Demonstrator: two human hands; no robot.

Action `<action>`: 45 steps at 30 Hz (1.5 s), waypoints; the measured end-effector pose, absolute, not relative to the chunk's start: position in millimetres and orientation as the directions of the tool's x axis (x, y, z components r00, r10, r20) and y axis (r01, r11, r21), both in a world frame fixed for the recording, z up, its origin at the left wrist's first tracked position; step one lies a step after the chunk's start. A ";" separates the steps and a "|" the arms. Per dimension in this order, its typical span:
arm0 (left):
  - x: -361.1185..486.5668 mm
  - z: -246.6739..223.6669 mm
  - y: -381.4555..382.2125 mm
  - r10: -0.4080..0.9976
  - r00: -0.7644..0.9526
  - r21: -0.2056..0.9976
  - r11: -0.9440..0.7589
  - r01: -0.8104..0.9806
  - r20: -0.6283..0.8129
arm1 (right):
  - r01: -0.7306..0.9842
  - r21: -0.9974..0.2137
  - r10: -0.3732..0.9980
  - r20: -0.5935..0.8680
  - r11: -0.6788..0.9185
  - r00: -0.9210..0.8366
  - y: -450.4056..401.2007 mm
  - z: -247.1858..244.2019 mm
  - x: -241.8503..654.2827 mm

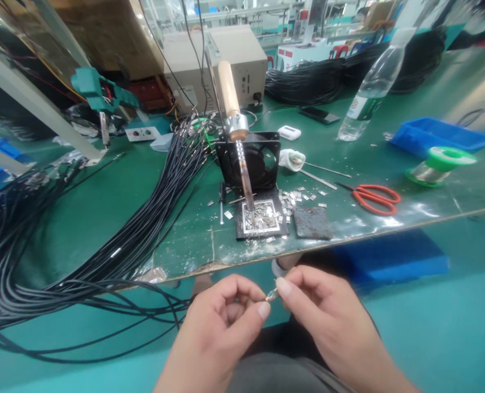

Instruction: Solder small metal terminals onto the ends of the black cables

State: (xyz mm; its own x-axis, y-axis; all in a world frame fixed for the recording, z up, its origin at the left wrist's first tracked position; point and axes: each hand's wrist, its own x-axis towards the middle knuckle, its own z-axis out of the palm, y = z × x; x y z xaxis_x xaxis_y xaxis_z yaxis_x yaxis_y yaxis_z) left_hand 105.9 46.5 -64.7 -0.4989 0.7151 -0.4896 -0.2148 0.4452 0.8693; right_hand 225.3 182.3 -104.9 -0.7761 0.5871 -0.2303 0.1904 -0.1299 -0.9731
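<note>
Just off the table's front edge, my left hand (226, 319) pinches the end of a thin black cable between thumb and forefinger. My right hand (322, 305) pinches a small metal connector (272, 295) whose near end meets the cable tip; whether the two are joined I cannot tell. Black cables (172, 303) loop in from the left behind my left hand. Beyond my hands a wooden-handled soldering iron (244, 164) points down into a black tray (239, 231) of small metal pieces, in front of a black fan (275, 164).
A grey pad (312, 222), orange-handled scissors (376, 199), a solder spool (438, 166), a blue bin (442, 134) and a water bottle (371, 87) stand to the right. A thick cable bundle (144, 218) covers the left. A beige box (234, 60) is behind.
</note>
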 end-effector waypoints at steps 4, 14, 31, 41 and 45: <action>104.3 -62.1 48.0 0.710 -0.498 0.864 0.454 -0.218 -0.498 | 0.150 -0.980 0.586 -0.200 -0.134 -0.786 183.9 -101.5 226.9; 119.2 -74.6 40.1 0.744 -0.663 0.895 0.345 0.283 -0.077 | 0.045 -0.992 0.568 -0.104 -0.116 -0.816 186.3 -91.7 231.4; 116.2 -77.7 41.3 0.773 -0.631 0.898 0.326 0.296 -0.072 | 0.087 -0.996 0.603 -0.050 0.032 -0.796 186.8 -91.4 228.8; 115.9 -72.7 45.5 0.719 -0.624 0.907 0.419 0.040 -0.305 | 0.135 -0.990 0.615 -0.134 -0.044 -0.777 185.5 -90.5 221.2; 113.9 -73.7 49.0 0.711 -0.627 0.906 0.424 0.022 -0.317 | 0.150 -0.986 0.614 -0.161 -0.069 -0.773 186.8 -92.7 221.4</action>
